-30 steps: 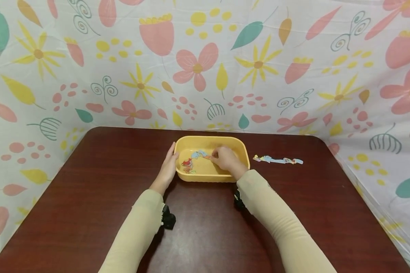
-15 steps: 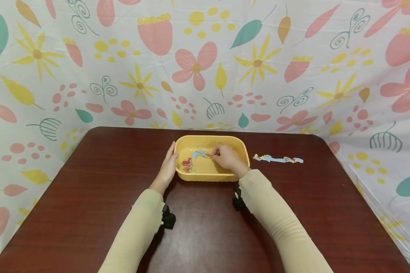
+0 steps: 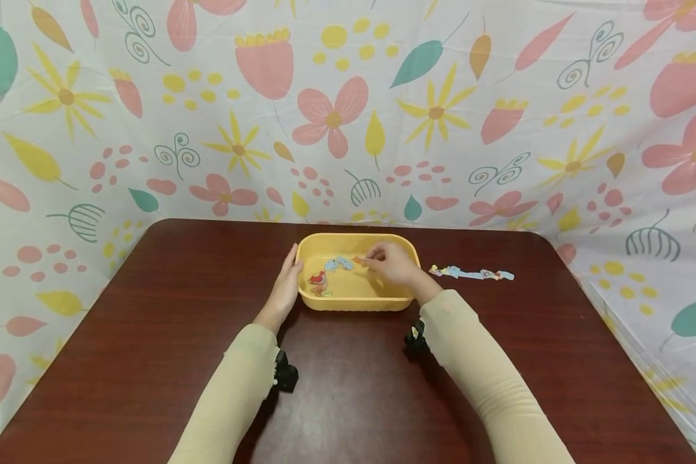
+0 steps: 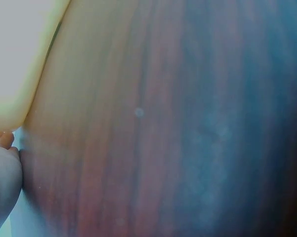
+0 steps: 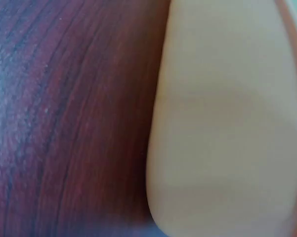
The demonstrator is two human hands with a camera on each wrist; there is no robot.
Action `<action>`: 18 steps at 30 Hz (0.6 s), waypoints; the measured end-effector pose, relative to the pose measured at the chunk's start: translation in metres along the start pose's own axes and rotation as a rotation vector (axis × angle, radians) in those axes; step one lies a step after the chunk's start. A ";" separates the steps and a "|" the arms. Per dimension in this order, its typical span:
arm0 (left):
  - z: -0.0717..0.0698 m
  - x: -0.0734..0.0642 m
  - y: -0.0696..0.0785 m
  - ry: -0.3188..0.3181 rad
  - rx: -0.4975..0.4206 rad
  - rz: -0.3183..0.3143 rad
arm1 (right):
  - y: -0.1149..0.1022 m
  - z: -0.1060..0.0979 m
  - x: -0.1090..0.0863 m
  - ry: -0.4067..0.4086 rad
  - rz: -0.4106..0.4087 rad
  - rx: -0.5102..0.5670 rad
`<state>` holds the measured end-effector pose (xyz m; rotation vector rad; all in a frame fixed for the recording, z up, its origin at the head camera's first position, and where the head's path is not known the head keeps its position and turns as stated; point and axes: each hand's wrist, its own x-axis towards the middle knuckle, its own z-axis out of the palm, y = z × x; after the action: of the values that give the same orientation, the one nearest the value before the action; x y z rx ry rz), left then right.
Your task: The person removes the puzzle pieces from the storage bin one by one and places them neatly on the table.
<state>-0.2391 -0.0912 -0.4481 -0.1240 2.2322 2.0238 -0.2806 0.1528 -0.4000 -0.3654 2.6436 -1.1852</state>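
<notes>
A yellow plastic tray [image 3: 359, 304] sits on the table. My left hand [image 3: 284, 287] holds its left end, with the fingers along the outer wall and the thumb at the rim; the left wrist view catches only part of this hand [image 4: 4, 173] by the tray's corner. Over the tray's inside, my right hand [image 3: 391, 263] pinches a small orange flat piece [image 3: 358, 260], like a puzzle piece. Left of it lie light blue pieces [image 3: 339, 263] and a red piece [image 3: 317, 278] on the tray floor. In the right wrist view, the tray wall [image 5: 227, 108] hides the fingers.
Right of the tray, a strip of joined cartoon-printed pieces [image 3: 472, 273] lies on the dark wooden table [image 3: 348, 380]. A floral cloth [image 3: 348, 129] hangs behind the table's far edge.
My right hand has lifted a little and shifted right, with its fingers spread more into view and the orange piece moving slightly up and right. The left hand stays at the tray.
</notes>
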 end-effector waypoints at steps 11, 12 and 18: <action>0.001 -0.001 0.000 -0.005 -0.014 0.017 | 0.000 -0.016 -0.012 0.010 -0.033 0.176; 0.001 -0.001 0.000 -0.006 -0.015 0.018 | 0.001 -0.018 -0.012 0.016 -0.031 0.191; 0.000 -0.002 0.000 -0.014 -0.021 0.012 | 0.006 -0.027 -0.020 0.067 -0.037 0.268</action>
<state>-0.2375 -0.0909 -0.4482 -0.0983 2.2098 2.0477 -0.2710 0.1820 -0.3852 -0.3321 2.4953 -1.5646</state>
